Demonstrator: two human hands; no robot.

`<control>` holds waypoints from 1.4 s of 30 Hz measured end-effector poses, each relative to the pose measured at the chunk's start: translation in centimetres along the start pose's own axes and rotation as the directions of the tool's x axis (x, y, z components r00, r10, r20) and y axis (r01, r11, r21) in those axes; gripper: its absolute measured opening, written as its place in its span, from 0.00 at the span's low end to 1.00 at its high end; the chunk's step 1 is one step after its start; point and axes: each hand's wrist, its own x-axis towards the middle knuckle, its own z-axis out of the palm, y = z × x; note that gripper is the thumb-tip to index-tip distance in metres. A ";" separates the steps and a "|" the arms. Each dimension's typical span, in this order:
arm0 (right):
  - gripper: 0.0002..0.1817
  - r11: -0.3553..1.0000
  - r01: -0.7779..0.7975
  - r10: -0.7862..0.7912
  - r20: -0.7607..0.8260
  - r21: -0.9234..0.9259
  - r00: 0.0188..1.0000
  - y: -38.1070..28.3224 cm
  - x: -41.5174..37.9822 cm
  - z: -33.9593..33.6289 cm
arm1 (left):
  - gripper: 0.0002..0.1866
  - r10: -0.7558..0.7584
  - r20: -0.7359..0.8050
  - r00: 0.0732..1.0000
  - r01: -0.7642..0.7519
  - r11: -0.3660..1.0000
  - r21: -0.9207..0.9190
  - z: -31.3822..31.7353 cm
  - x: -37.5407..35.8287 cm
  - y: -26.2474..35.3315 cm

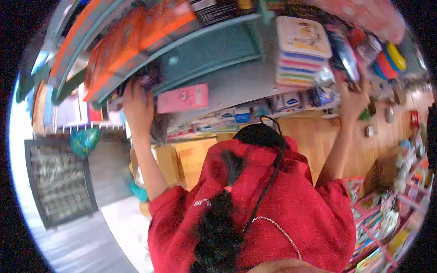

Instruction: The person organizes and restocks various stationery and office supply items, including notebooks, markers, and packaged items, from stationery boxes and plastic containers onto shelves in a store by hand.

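Observation:
My left hand reaches up to the edge of a teal shelf, its fingertips by a small dark item. Blur and shadow hide whether the fingers close on it. Right of that hand lies a pink box on the grey surface. On the far side, my right hand has its thumb and fingers apart at the lower end of a shiny dark-blue package. The hand seems to touch the package; a firm hold is not visible. Left of it stands a stack of white containers with coloured layers.
Orange boxes fill the upper left shelf. A yellow, blue and orange item lies at the right. Small packets line the near edge. Cardboard boxes are below, a dark crate at left, a pink rack at lower right.

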 end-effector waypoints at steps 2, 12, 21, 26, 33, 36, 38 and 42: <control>0.30 0.993 0.034 -0.024 -0.093 0.115 0.995 -2.1 -0.8 -1.1 | 0.27 0.026 0.052 0.998 -0.029 0.998 0.048 0.0 0.4 -0.5; 0.30 0.987 -0.042 0.070 -0.181 0.156 0.981 -1.9 -6.0 -7.6 | 0.51 0.090 0.513 0.853 -0.067 0.996 -0.062 2.1 7.2 -4.5; 0.40 0.917 -0.110 0.167 -0.117 0.384 0.979 0.8 -10.5 -7.4 | 0.50 0.227 0.584 0.779 -0.330 0.941 0.074 4.4 9.6 -4.4; 0.41 0.923 -0.107 0.150 -0.088 0.370 0.985 -0.7 -10.1 -6.5 | 0.33 0.067 0.559 0.826 -0.359 0.827 0.432 5.5 8.9 0.4; 0.42 0.931 -0.087 0.136 -0.116 0.354 0.984 -0.6 -9.8 -6.4 | 0.22 0.180 0.153 0.972 -0.229 0.877 0.422 12.7 10.6 -0.1; 0.41 0.929 -0.116 0.161 -0.102 0.351 0.982 -0.3 -10.2 -6.9 | 0.22 0.129 0.269 0.955 -0.224 0.905 0.363 10.9 11.3 1.3; 0.41 0.911 -0.164 0.210 -0.084 0.378 0.974 -0.5 -10.5 -7.0 | 0.22 0.120 0.306 0.944 -0.226 0.913 0.339 10.2 11.5 1.6; 0.40 0.919 -0.184 0.227 -0.087 0.348 0.970 0.1 -10.5 -7.6 | 0.23 0.085 0.357 0.930 -0.204 0.929 0.309 9.6 11.7 2.7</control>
